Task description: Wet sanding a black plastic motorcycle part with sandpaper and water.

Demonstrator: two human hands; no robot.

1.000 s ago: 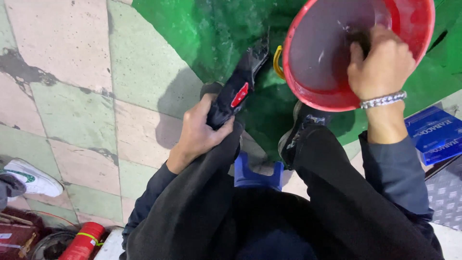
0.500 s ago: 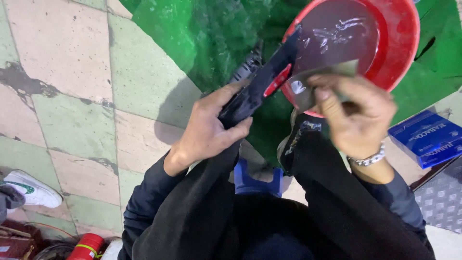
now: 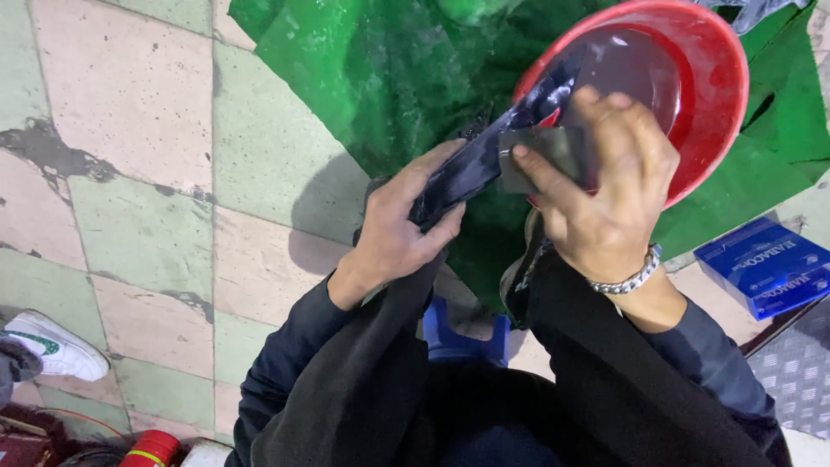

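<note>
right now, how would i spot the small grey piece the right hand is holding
Start at the red basin on the green sheet. In front of it, the right hand presses a flat grey piece against a long glossy black part; it alone is dull grey.

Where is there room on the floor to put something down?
The tiled floor is bare on the left, between the green sheet and the white shoe. It is crowded on the right: the red basin sits on the sheet, the blue box lies beside it, and the left hand and right hand work a dark piece there.
</note>
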